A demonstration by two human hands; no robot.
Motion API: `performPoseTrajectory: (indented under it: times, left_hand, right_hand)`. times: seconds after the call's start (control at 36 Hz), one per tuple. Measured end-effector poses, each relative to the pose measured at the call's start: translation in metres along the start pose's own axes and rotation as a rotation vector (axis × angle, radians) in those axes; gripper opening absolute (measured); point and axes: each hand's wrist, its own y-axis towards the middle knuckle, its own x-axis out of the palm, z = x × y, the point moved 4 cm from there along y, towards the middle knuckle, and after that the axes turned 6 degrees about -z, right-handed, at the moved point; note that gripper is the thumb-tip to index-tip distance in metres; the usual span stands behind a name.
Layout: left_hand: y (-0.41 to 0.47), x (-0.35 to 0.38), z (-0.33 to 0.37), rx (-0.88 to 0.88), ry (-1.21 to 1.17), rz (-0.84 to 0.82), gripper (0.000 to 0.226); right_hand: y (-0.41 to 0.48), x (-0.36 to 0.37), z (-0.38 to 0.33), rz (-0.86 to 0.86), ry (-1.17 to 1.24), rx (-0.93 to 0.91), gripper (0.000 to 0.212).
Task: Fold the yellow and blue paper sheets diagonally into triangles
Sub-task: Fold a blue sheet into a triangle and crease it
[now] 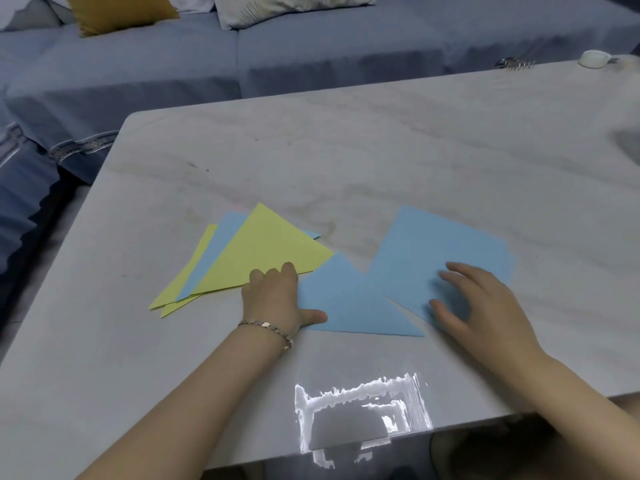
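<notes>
Center frame: folded blue triangle (353, 306) on counter (381, 150). Left grip (273, 296) on its left corner, thumb flat; pinching or not, cannot tell. Right grip (474, 299) spread, relaxed, on 1 unfolded blue sheet (433, 244). Likely next: slide triangle to finished stack (263, 251), then match the sheet's opposite corners.

Single head view, wide-angle: looks forward and down, close over pale grey marble-patterned table (415, 140); blue sofa (311, 46) beyond.
</notes>
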Motion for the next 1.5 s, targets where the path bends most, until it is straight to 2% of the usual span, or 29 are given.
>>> performPoseTrajectory:
  times: [0.06,0.11,0.19,0.31,0.36,0.47,0.58,0.64,0.72,0.78,0.83,0.92,1.0,1.17,1.31,1.5]
  left_hand:
    - [0.000,-0.002,0.001,0.001,0.032,0.006,0.063]
    - [0.000,-0.002,0.002,-0.001,0.051,-0.002,0.062]
    - [-0.003,0.000,0.001,0.021,-0.042,0.008,0.054]
    - [-0.014,-0.009,0.002,0.116,-0.137,0.090,0.019]
    - [-0.017,-0.023,-0.001,0.145,-0.197,0.177,0.012]
    - [-0.008,-0.063,-0.025,0.113,-0.226,0.378,0.018]
    - [0.013,-0.081,-0.060,0.000,-0.211,0.403,0.026]
    - [0.019,-0.080,-0.070,-0.046,-0.132,0.427,0.043]
    - [0.015,-0.071,-0.061,-0.007,-0.102,0.508,0.056]
    - [0.008,-0.057,-0.039,0.112,-0.225,0.481,0.047]
    - [0.002,-0.038,-0.010,0.209,-0.386,0.350,0.038]
    - [0.002,-0.010,0.034,0.258,-0.526,0.157,0.036]
    - [0.010,0.008,0.069,0.253,-0.584,0.066,0.043]
    - [0.023,0.010,0.102,0.148,-0.649,-0.005,0.048]
    - [0.026,0.014,0.104,0.115,-0.606,0.013,0.044]
    - [0.023,0.012,0.109,0.202,-0.555,0.117,0.025]
  right_hand:
    - [0.007,0.005,-0.005,-0.111,-0.024,0.009,0.054]
    - [0.012,0.010,-0.010,-0.175,-0.054,-0.008,0.059]
    - [0.015,0.012,-0.011,-0.194,-0.121,-0.019,0.056]
    - [0.018,0.012,-0.012,-0.167,-0.221,-0.072,0.046]
    - [0.017,0.013,-0.013,-0.167,-0.241,-0.108,0.043]
    - [0.016,0.012,-0.015,-0.210,-0.265,-0.118,0.057]
    - [0.013,0.015,-0.018,-0.215,-0.232,-0.089,0.063]
    - [0.013,0.017,-0.021,-0.197,-0.200,-0.065,0.064]
    - [0.011,0.021,-0.026,-0.193,-0.172,-0.068,0.061]
    - [0.009,0.024,-0.031,-0.200,-0.150,-0.066,0.057]
    - [0.008,0.027,-0.033,-0.194,-0.129,-0.049,0.054]
    - [0.008,0.026,-0.035,-0.174,-0.101,-0.026,0.053]
    - [0.009,0.021,-0.038,-0.183,-0.062,-0.030,0.058]
    - [0.009,0.021,-0.030,-0.187,-0.026,-0.032,0.056]
    - [0.010,0.021,-0.028,-0.175,-0.017,-0.041,0.056]
    - [0.011,0.026,-0.023,-0.127,-0.024,-0.033,0.049]
